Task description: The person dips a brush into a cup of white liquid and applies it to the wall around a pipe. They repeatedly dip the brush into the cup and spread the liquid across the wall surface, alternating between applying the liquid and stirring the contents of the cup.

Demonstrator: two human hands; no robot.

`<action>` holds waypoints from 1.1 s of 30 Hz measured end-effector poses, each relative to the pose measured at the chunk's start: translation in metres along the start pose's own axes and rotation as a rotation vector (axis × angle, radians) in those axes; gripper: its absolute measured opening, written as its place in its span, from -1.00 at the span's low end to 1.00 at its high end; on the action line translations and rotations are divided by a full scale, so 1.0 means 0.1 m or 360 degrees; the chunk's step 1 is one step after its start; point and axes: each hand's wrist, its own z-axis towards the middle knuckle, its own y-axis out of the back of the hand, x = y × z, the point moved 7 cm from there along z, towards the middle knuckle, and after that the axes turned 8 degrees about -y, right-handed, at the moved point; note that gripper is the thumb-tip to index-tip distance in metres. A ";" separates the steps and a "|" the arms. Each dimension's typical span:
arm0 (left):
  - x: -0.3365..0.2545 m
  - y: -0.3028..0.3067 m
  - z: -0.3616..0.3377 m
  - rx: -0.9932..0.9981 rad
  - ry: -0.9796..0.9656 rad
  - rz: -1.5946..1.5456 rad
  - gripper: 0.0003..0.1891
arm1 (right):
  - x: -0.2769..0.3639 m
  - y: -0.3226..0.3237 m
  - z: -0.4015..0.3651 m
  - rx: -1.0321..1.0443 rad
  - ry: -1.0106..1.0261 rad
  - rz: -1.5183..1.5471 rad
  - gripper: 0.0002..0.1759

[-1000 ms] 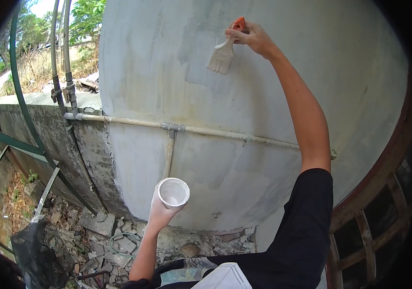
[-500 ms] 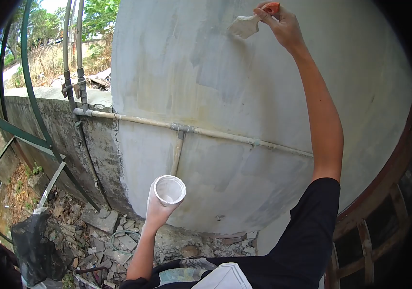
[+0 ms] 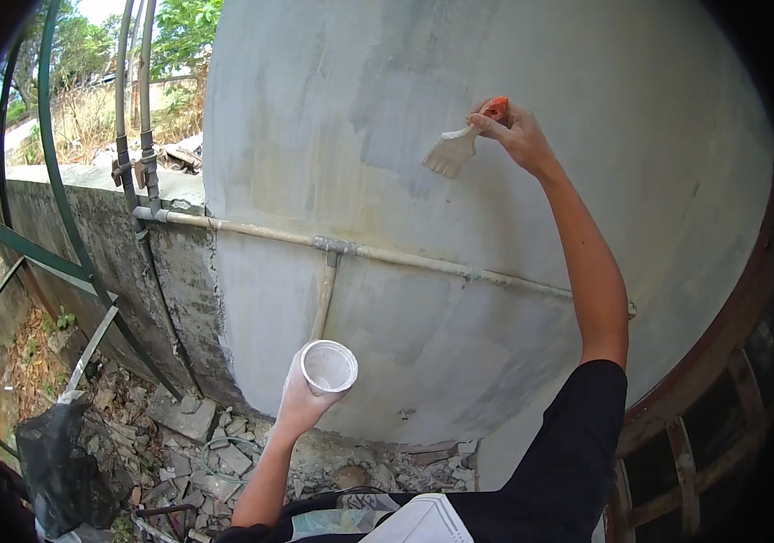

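Observation:
My right hand (image 3: 521,138) is closed round the orange handle of a paintbrush (image 3: 450,154). The brush is coated whitish, and its bristles point down and left, close against the grey-white wall (image 3: 387,118). Lower down, my left hand (image 3: 301,398) grips a white plastic tub (image 3: 330,366) from the side, with its open mouth facing up toward me. Whitish residue coats the inside of the tub, and pale smears mark my left hand. Patches of darker and lighter grey show on the wall around the brush.
A pale pipe (image 3: 423,262) crosses the wall, with a branch running down behind the tub. Green metal bars (image 3: 61,181) stand at the left beside a rough low wall (image 3: 179,290). Rubble (image 3: 224,452) and a black plastic bag (image 3: 66,466) lie below.
My right hand has come down along the wall with the paintbrush, bristles still pointing down-left. The tub in my left hand sits slightly lower and further right in view.

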 end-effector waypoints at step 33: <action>0.53 -0.19 -0.89 -0.0085 0.0139 0.0118 -0.10 | -0.26 -2.42 -3.62 -0.0309 -0.0304 0.1139 -0.84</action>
